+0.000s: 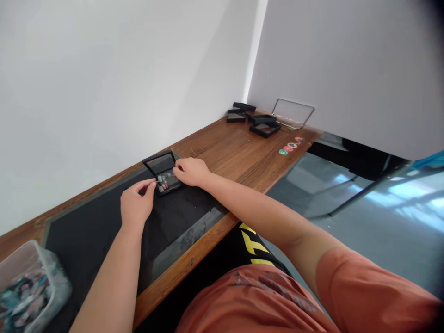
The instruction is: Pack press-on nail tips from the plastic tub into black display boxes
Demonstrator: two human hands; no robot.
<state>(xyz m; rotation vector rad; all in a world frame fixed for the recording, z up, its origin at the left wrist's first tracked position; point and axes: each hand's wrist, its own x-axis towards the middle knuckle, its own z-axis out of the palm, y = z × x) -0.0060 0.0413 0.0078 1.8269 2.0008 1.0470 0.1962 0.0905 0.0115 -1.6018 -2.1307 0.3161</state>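
Head view, the only one: black case [175, 187] sits on the dark mat [100, 226] on the counter [222, 157], lid up, small coloured pieces [160, 178] in rows inside. Left hand [137, 199] is at the case's left edge, thumb and forefinger in a narrow pinch; can't tell if a piece is between them. Right hand [192, 172] is curled over the right side, fingertips hidden, so can't tell what it grips. Main risk, my read: pieces sit close together, so a fingertip could knock neighbours out of line. Lid stands on its hinge alone as far as I can see; a bump could drop it onto the fingers. Sideways push might skid the case. Plastic tub [58, 282] of loose bits is near the left forearm; a careless elbow could tip it.
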